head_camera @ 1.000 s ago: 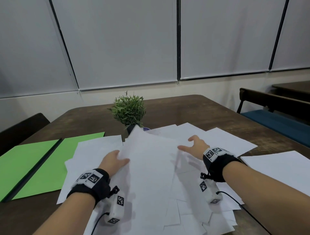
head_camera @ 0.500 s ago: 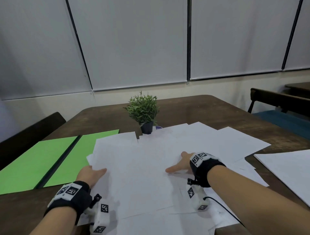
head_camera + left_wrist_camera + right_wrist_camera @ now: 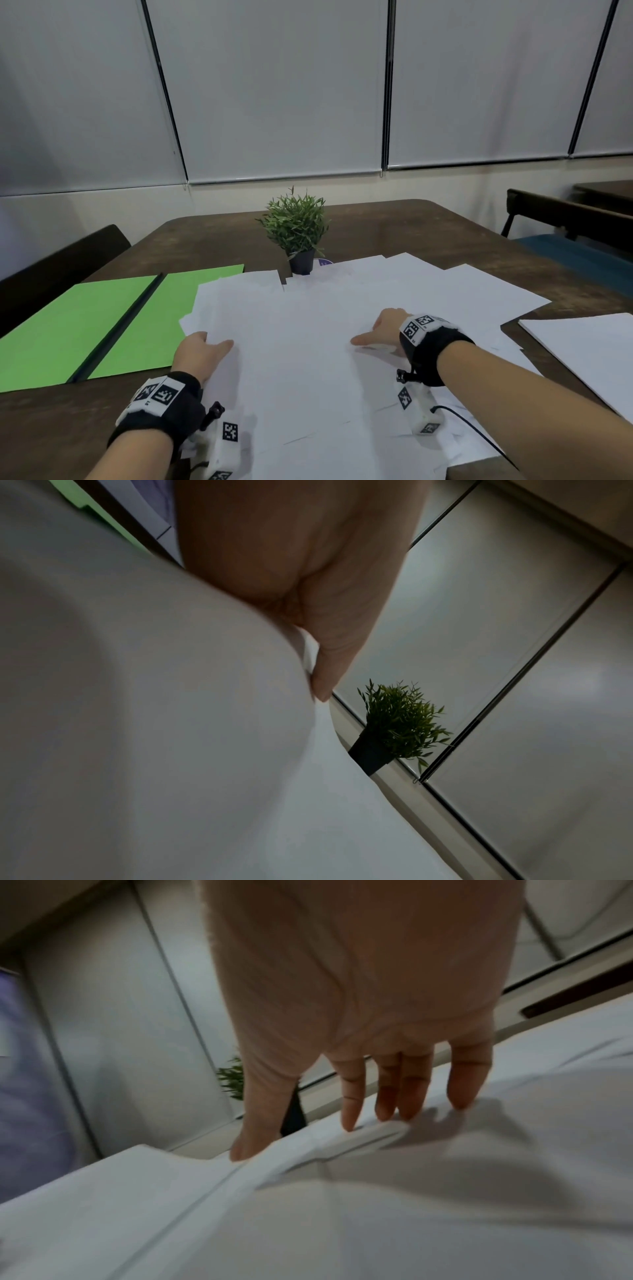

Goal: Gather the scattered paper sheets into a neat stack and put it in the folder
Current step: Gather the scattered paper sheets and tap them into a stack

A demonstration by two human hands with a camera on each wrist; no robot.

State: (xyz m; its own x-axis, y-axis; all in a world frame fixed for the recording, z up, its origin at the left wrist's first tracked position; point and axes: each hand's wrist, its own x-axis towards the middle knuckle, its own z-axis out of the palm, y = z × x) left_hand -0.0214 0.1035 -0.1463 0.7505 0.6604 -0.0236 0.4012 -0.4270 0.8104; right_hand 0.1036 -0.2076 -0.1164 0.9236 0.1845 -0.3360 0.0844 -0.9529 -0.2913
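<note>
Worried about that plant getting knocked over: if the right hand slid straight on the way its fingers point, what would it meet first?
Probably only more papers; the right hand points up the pile, seemingly right of the plant, though depth is unclear.

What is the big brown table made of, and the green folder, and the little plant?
The dark brown table looks like wood with a matte, worn, streaky finish. The open bright green folder seems to be thin card or plastic, flat and smooth, with a dark spine. The small leafy green plant in its black pot looks plastic, though that's hard to tell.
</note>
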